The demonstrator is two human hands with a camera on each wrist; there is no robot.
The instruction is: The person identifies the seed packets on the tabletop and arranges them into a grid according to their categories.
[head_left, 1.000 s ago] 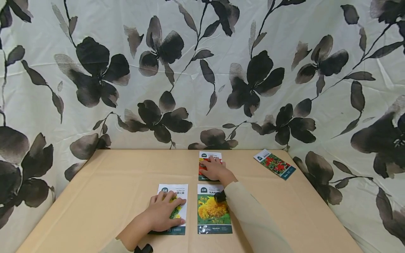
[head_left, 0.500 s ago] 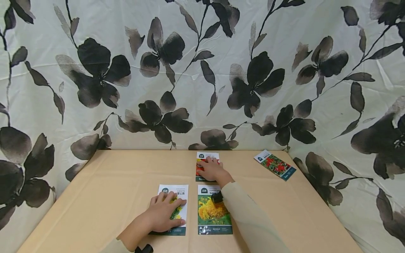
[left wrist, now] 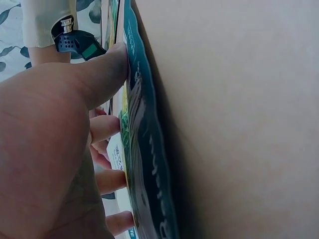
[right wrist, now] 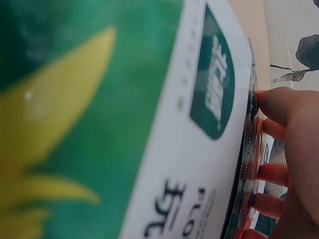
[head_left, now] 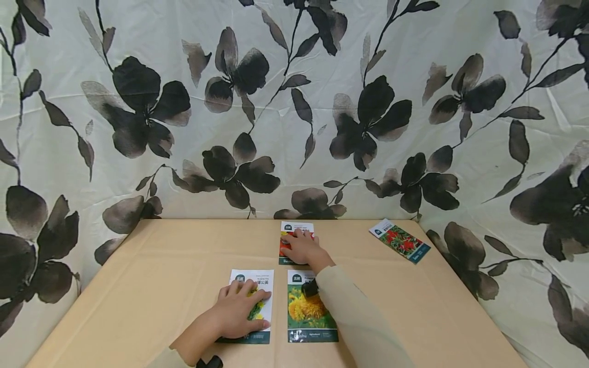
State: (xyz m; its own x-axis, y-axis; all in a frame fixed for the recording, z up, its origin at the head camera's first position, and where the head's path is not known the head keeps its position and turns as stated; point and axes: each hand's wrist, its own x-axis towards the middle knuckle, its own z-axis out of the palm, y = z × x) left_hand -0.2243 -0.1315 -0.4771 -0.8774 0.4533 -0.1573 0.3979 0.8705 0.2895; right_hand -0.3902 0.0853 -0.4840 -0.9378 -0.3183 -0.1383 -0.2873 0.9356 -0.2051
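My left hand (head_left: 236, 313) lies with spread fingers on a seed packet (head_left: 258, 311) with yellow flowers at the front left. In the left wrist view, the thumb and fingertips touch that packet's face, and its teal bottom edge (left wrist: 149, 134) stands slightly off the table. Farther back, my right hand (head_left: 304, 249) presses extended fingers on a red-flowered seed packet (head_left: 296, 226), covering much of it. Below that packet lies another with big yellow blooms (head_left: 307, 312), partly under the right sleeve; its printed face (right wrist: 124, 99) fills much of the right wrist view.
A fourth seed packet (head_left: 400, 241) with red flowers lies slanted at the table's back right. The tan table (head_left: 152, 286) ends at a white curtain (head_left: 294, 117) printed with dark flowers. Each wrist carries a black camera.
My right hand has slid the red-flowered packet a little to the left along the table. The left hand and the other packets hold their places.
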